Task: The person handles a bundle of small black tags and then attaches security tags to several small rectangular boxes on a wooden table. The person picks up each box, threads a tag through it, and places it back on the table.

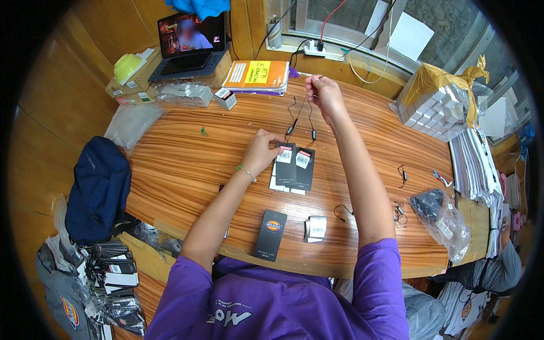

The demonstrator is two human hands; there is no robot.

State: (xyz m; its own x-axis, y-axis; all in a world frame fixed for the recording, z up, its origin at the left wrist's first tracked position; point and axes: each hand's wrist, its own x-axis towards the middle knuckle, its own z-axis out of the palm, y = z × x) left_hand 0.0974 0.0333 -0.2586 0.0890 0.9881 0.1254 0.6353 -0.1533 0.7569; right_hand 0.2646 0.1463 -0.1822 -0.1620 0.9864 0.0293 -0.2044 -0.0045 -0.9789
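My right hand [326,97] is raised near the table's far side, its fingers pinched on a thin black cord that runs down toward the hang tags. With fingertips at its top edge, my left hand [263,153] holds a black hang tag [286,174]. Overlapping it on the right lies a second black hang tag [305,177], with white card edges showing beneath. Both tags carry white barcode stickers. Small black string seals [314,135] sit on the cords above them. Closer to me lie a loose black hang tag [272,235] and a small stack of white barcode labels [317,228].
A plastic bag of black cords [439,218] and loose cords [399,213] lie at right. Behind stand an orange notebook [255,76], a small box [225,98], a tablet [192,37] and a bundle of white boxes [433,107]. A blue pouch [97,190] sits left.
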